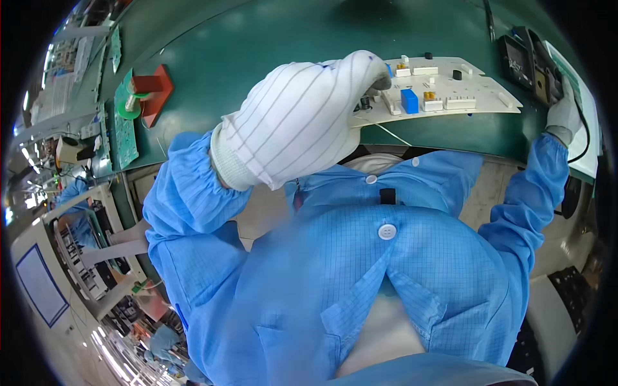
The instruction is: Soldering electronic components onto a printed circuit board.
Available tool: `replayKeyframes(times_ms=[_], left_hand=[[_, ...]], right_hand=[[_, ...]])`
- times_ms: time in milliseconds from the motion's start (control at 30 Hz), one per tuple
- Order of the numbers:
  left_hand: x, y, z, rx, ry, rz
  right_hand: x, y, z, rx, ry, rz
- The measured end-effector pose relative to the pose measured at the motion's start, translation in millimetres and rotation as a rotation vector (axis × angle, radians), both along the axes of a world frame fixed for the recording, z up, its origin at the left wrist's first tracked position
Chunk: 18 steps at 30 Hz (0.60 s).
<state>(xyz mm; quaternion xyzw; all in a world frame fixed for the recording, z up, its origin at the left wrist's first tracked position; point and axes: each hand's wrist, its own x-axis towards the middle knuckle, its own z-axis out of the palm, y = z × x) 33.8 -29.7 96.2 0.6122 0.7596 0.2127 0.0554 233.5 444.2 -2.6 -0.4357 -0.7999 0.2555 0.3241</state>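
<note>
My left hand [302, 116], in a white striped glove with dark fingertips, is closed at the left end of a pale circuit board [479, 87]. The board carries white connectors, a blue block [409, 101] and small black parts. A thin wire [389, 133] sticks out beside this hand, below the board's near edge; the glove hides where it starts. Far to the right, my gloved right hand [565, 114] is closed beside a black stand [531, 61], around what appears to be a soldering iron. Its black cord [586, 128] curves down past the wrist; the handle is mostly hidden.
On the green bench mat [257, 38], a red stand [158, 93] with a green-rimmed spool [131, 106] is at the left. Green circuit boards [125, 145] lie next to it. A white sheet [589, 96] lies beyond my right hand. Workshop equipment fills the far left.
</note>
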Motion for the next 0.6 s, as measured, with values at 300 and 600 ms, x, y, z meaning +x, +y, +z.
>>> replayKeyframes(times_ms=[300,600], left_hand=[[4.4,-1.4,-3.1,0.045,-0.087,-0.004],[9.2,-15.7,5.7,0.135,-0.027,-0.044]], right_hand=[[-7.1,-127.6,-14.7,-0.464,0.370,0.332],[-38.2,-166.5,3.6,0.129,-0.006,0.937]])
